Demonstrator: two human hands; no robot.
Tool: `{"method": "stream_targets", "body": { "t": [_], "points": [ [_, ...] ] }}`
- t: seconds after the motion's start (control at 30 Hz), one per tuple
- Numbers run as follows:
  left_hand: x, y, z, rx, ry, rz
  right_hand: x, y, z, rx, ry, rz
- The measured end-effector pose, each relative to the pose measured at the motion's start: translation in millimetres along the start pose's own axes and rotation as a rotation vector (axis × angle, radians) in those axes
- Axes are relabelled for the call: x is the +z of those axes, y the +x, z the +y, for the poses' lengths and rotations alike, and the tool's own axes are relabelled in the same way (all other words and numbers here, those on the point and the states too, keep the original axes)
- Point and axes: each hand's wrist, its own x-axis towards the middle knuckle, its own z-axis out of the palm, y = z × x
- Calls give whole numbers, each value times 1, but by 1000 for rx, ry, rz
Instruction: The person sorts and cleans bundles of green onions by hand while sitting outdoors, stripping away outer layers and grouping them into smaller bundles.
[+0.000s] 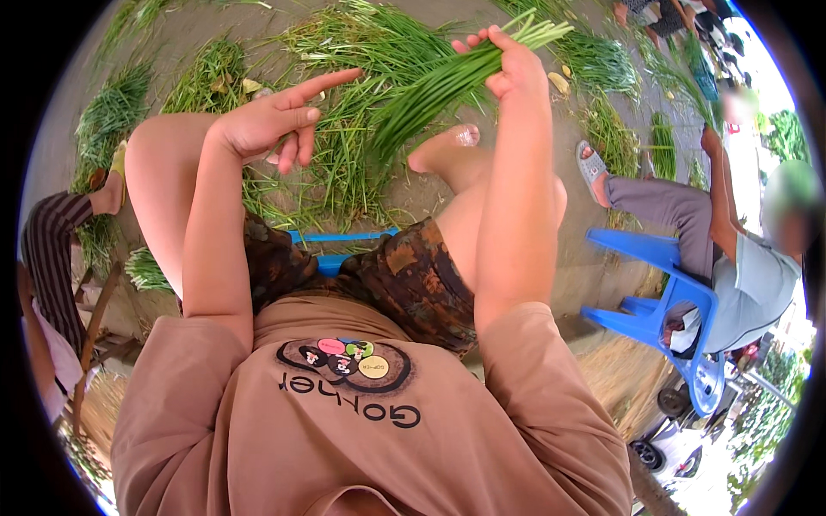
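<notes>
My right hand (514, 64) grips a bunch of long green stalks (439, 86) near its cut ends, which stick out up and to the right; the leafy end hangs down to the left. My left hand (275, 120) hovers to the left of the bunch with fingers spread and the index finger pointing right, holding nothing. I sit with knees bent and bare feet over the ground, and both forearms reach up from the lower edge.
Loose green stalks (344, 163) lie in heaps over the concrete ground ahead. A blue stool (340, 249) shows between my legs. A person on a blue plastic chair (662, 301) sits at the right; another person (52, 258) sits at the left edge.
</notes>
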Motion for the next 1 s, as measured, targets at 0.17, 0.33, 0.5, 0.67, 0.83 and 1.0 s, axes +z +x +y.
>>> {"method": "stream_targets", "body": {
  "t": [0.17,0.33,0.5,0.67,0.83,1.0],
  "points": [
    [-5,15,-14,-135,55,-87,5,-4,-6,94,77,-39],
    [5,39,-23,-390,606,-109,8,-9,-1,-44,-60,95],
    [-7,63,-62,-387,490,192,-45,36,-30,-135,154,104],
    [-28,78,-136,-532,1225,-118,-3,-10,-40,-324,185,328],
    [22,105,-169,-617,822,-343,-5,-21,-42,-425,186,379],
    [-46,126,-260,-947,446,-162,1,-23,-37,-403,-130,403]
  ]
}}
